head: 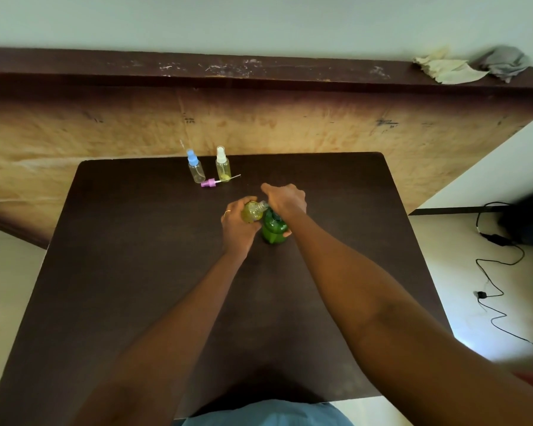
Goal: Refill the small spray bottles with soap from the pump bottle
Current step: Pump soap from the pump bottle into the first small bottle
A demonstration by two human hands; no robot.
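Dark bench [136, 272]. Green pump bottle [273, 231] upright mid-bench, my right hand [286, 199] curled over its head. My left hand [239, 224] grips tilted open spray bottle [252, 212], neck at nozzle. Blue-capped bottle [196, 169] and white-capped bottle [222, 167] stand at far edge, purple sprayer [210, 182] lying just before them.

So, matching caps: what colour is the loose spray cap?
The cap is purple; head view.

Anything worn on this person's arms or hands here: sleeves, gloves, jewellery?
No sleeves, gloves or watch are in view on either arm. The left hand wears a thin ring on one finger; the right hand shows none.
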